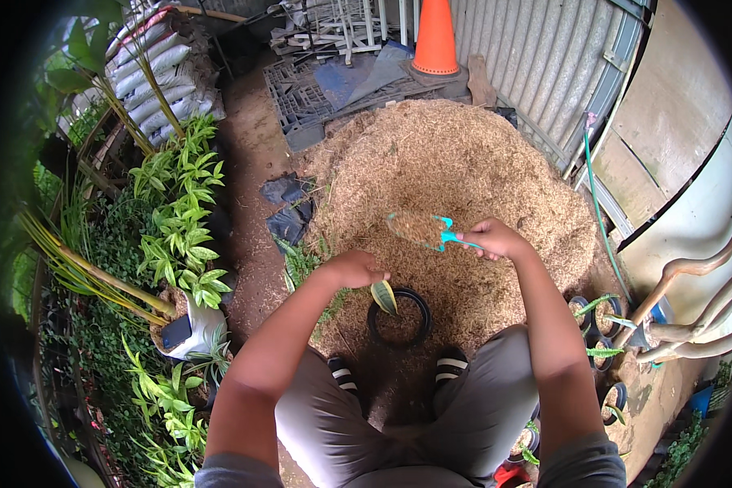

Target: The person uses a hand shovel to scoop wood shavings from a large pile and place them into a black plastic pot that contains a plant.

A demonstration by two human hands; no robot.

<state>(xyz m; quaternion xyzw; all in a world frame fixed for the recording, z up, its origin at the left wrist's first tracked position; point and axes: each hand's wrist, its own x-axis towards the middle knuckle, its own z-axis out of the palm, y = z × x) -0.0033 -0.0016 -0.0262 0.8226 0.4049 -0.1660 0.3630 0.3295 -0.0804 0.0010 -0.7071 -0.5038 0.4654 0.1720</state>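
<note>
One small black pot (399, 317) sits on the ground just below my left hand (351, 269), whose fingers pinch a green-yellow cutting (384, 297) upright inside it. My right hand (496, 238) grips a teal trowel (423, 228), its loaded blade hanging just above and between my hands. Filling seems underway; next, I judge, tip the trowel over the pot. Behind lies a husk heap (455, 171).

trowel handle (462, 241) hidden in right hand (498, 239)

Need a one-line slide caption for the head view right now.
Left hand steadies a leaf cutting in a black pot; right hand holds a loaded turquoise trowel.
</note>
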